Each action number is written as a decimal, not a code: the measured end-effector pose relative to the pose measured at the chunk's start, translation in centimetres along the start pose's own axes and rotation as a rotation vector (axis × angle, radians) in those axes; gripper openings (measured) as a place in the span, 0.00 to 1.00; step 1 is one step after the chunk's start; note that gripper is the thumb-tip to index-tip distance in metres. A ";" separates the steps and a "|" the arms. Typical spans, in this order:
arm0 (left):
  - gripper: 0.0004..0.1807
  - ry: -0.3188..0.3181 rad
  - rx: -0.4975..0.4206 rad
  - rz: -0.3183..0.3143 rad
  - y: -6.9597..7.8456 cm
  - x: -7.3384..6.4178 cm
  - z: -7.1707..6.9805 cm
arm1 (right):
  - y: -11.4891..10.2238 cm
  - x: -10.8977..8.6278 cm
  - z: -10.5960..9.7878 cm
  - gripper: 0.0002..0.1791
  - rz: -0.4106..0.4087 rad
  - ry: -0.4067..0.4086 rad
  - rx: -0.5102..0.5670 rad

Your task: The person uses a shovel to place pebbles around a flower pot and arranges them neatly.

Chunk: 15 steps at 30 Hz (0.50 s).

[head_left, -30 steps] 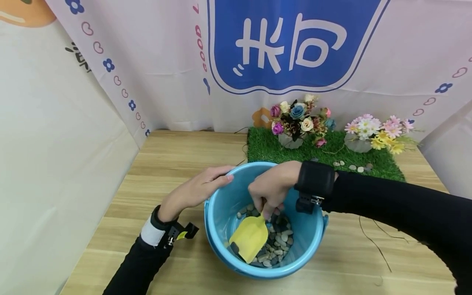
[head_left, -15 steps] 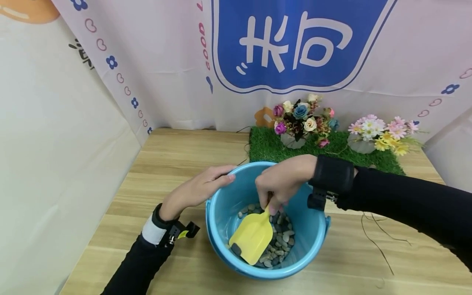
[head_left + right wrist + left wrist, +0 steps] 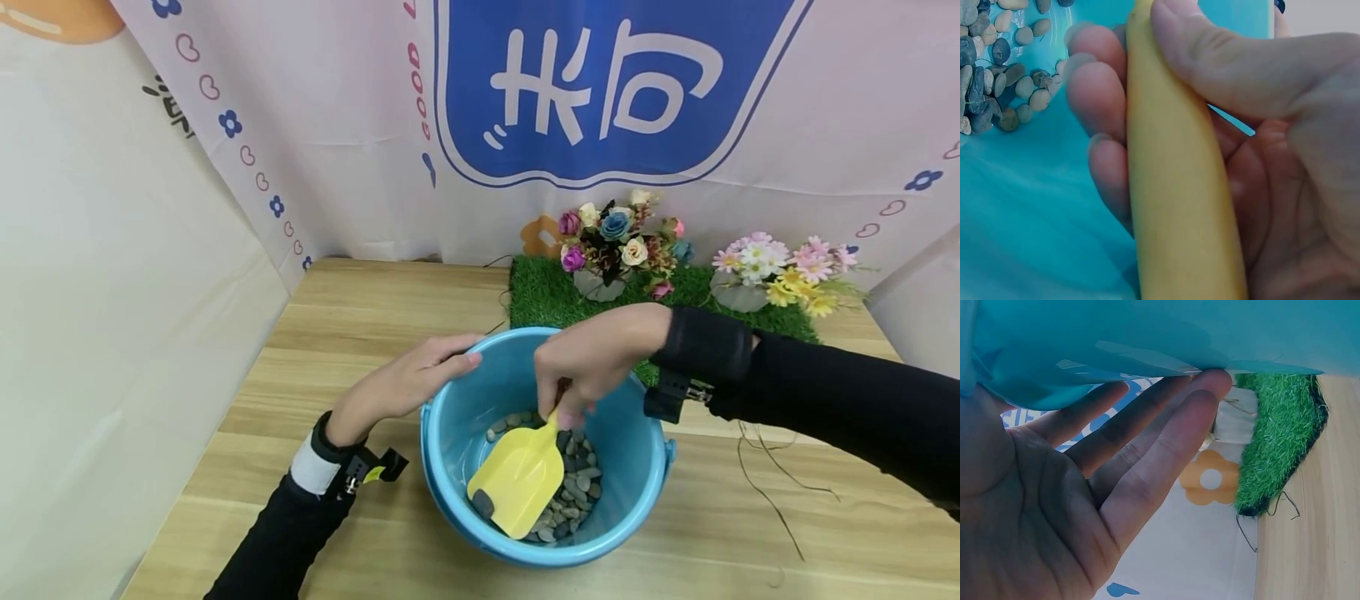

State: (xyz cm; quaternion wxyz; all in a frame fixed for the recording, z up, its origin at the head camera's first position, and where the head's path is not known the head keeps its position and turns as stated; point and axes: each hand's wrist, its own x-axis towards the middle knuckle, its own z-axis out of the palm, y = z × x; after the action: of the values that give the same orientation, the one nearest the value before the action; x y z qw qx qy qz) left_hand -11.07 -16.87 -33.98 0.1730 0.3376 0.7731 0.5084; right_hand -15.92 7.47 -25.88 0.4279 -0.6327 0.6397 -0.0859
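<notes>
A light-blue bucket (image 3: 442, 517) stands on the wooden table, with grey and pale pebbles (image 3: 577, 492) on its bottom. My right hand (image 3: 600, 358) reaches into it and grips the handle of a yellow toy shovel (image 3: 521, 479). In the right wrist view, fingers and thumb wrap this yellow handle (image 3: 1175, 175). The shovel's blade points down left, a dark pebble (image 3: 482, 503) at its front corner. My left hand (image 3: 405, 379) holds the bucket's upper left rim. The thumb lies over the rim; the long fingers (image 3: 1160, 444) stretch along the outer wall in the left wrist view.
Behind the bucket lies an artificial grass mat (image 3: 536, 292) carrying a mixed bouquet (image 3: 622, 242) and a pot of pink, white and yellow flowers (image 3: 780, 271). Thin dark strands (image 3: 772, 492) lie on the table (image 3: 352, 308) at right. A printed cloth (image 3: 360, 192) hangs at the back.
My right hand has drawn up and to the right with the shovel, whose blade has shifted slightly right. The left hand stays at the rim.
</notes>
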 end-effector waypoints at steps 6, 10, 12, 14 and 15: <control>0.18 0.006 0.010 0.005 -0.1 0.0 0.0 | -0.1 -0.7 -0.1 0.12 -0.036 0.012 0.031; 0.18 0.009 0.015 0.002 -0.2 0.0 0.0 | -0.2 -1.4 0.0 0.12 -0.051 0.017 0.068; 0.18 0.011 0.011 -0.003 -0.2 0.0 0.0 | -0.3 -1.8 0.1 0.13 -0.054 0.022 0.083; 0.18 0.011 0.004 -0.008 -0.1 0.0 0.0 | -0.4 -2.3 0.1 0.13 -0.053 0.032 0.104; 0.19 0.011 0.001 -0.009 -0.1 0.0 0.0 | -0.5 -2.5 0.1 0.13 -0.051 0.039 0.113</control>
State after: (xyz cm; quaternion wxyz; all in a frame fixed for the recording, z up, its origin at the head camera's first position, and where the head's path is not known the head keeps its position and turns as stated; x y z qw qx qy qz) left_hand -11.08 -16.86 -34.10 0.1711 0.3312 0.7758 0.5091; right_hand -15.88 9.64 -24.52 0.4482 -0.6219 0.6256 -0.1453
